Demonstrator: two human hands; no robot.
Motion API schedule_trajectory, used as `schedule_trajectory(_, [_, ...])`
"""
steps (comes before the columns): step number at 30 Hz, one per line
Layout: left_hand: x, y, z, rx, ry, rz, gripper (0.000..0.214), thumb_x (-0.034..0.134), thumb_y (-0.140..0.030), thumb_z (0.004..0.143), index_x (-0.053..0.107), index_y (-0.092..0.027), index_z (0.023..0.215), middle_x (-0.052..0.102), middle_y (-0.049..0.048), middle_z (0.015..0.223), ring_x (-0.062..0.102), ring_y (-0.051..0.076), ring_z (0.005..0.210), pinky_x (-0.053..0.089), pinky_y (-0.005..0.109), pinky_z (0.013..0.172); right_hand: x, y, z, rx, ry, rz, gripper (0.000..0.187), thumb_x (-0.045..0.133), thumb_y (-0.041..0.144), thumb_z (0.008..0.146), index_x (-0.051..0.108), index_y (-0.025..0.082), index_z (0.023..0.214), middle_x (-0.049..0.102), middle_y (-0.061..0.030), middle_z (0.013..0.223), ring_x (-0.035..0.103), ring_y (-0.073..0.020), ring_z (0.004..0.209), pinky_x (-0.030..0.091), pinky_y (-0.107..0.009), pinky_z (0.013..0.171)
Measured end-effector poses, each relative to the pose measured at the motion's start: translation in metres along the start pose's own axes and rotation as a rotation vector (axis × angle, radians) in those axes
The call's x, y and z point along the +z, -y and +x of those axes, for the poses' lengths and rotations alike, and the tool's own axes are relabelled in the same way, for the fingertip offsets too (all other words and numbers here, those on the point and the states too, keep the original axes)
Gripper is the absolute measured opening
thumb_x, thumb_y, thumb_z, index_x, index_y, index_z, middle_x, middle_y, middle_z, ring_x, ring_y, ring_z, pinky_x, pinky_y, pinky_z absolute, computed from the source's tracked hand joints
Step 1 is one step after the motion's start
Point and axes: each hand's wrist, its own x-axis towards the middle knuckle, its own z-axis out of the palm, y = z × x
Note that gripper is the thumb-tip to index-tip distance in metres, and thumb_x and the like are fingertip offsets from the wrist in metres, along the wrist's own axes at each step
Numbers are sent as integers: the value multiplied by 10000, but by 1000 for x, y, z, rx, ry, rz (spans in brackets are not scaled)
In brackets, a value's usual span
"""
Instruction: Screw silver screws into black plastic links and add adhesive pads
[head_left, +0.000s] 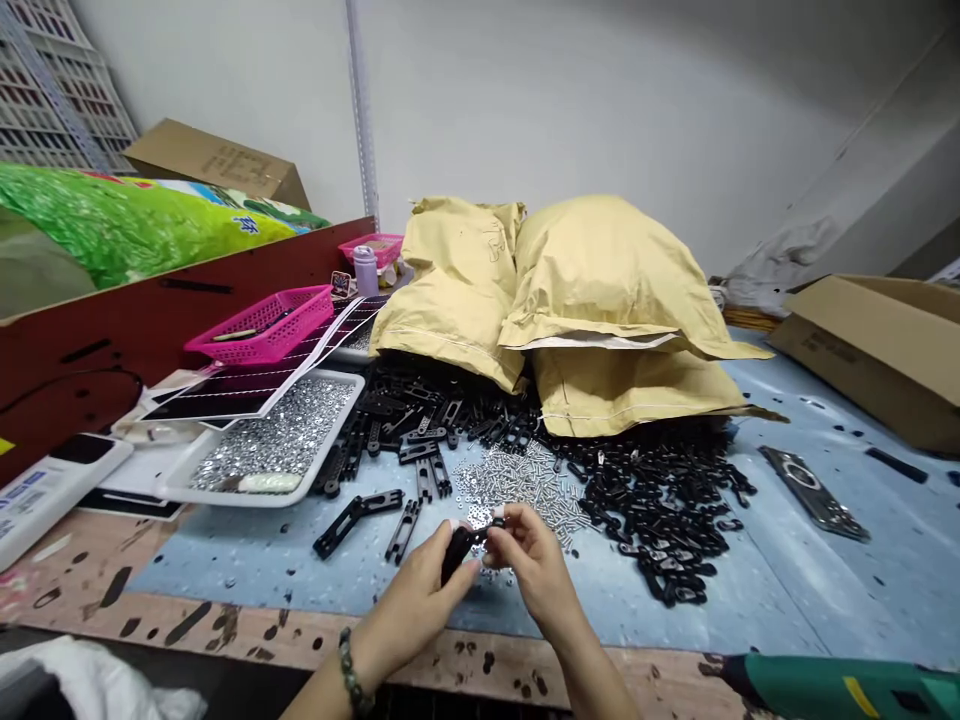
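Head camera view: a person's left hand [416, 610], a dark beaded bracelet [349, 672] at its wrist, grips a short black plastic piece [457, 553] in curled fingers, low over the work surface. The right hand [532, 568] comes in from the other side, forearm angled inward, its thumb and forefinger pinching at the top end of that piece; whatever sits between the fingertips is too small to make out. Both wrists are bent, and the hands nearly meet. Just beyond the fingertips lies a scattered pile of small silver screws [517, 480] on a pale blue work mat [750, 590]. Flat black jointed brackets [358, 520] lie to the left, beside a white plastic tray [262, 497] heaped with silver nuts. A large heap of black plastic parts [660, 510] spreads to the right, below plump yellow padded bags [607, 270]. A pink plastic basket [322, 295] sits at far left, an open cardboard box [870, 350] at far right, and a green power tool [840, 690] at the lower edge.
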Motion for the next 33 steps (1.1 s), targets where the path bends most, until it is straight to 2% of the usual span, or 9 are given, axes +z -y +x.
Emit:
schedule_trajectory(5, [-5,8,-3,47,-25,194,195,401,-372,946,504,-206,933,627,45,878,599,216,811,435,306,714,9,0,-4,-25,58,-260,276,644,434,800,476,214,787,444,87,545,464,-85,458,362,-188,430])
schedule_trajectory(10, [-6,11,-5,136,-2,389,228,370,-320,946,472,-209,775,579,12,698,551,192,612,345,282,549,6,-2,-12,4,100,-325,232,558,408,870,431,225,805,465,81,549,480,-100,446,385,-211,448])
schedule_trajectory(14, [-12,16,-9,11,-16,254,244,399,-370,940,478,-213,771,566,-13,667,545,180,598,359,271,545,-6,-16,-26,-132,93,-617,116,498,330,912,510,226,960,574,-15,806,574,-180,716,473,-309,645])
schedule_trajectory(17, [-15,22,-11,-100,-69,81,175,414,-357,941,479,-215,861,609,-2,800,591,195,755,433,284,653,-11,-32,-36,-298,48,-992,57,520,186,881,548,220,844,569,-42,856,541,-229,819,450,-374,725])
schedule_trajectory(19, [-13,25,-10,-66,-44,71,110,435,-309,936,481,-214,902,615,11,888,589,205,849,452,307,730,-12,-41,-42,-336,37,-1094,104,546,155,863,534,215,779,562,-38,817,529,-234,800,447,-382,716])
schedule_trajectory(21, [-7,27,-7,38,8,130,70,456,-248,934,508,-212,962,605,24,949,572,205,904,455,320,779,-14,-46,-46,-354,-6,-1058,54,577,177,860,540,215,870,566,-48,862,532,-235,826,463,-376,722])
schedule_trajectory(25, [7,32,3,272,92,401,107,531,-154,907,589,-207,980,593,34,979,524,219,950,436,352,821,-22,-49,-55,-421,-17,-941,192,520,176,905,515,219,1092,578,-72,985,542,-227,920,484,-360,776])
schedule_trajectory(28, [11,39,9,333,145,479,141,543,-130,906,631,-212,981,602,33,982,516,215,935,425,358,820,-23,-51,-58,-479,29,-956,186,472,133,923,556,232,1056,604,-55,925,556,-214,859,485,-350,748])
schedule_trajectory(33, [4,45,16,385,213,526,185,496,-166,946,657,-222,1017,621,32,966,522,202,925,409,349,824,-16,-51,-56,-501,-23,-961,168,492,117,909,582,224,1002,610,-46,842,560,-212,793,482,-340,686])
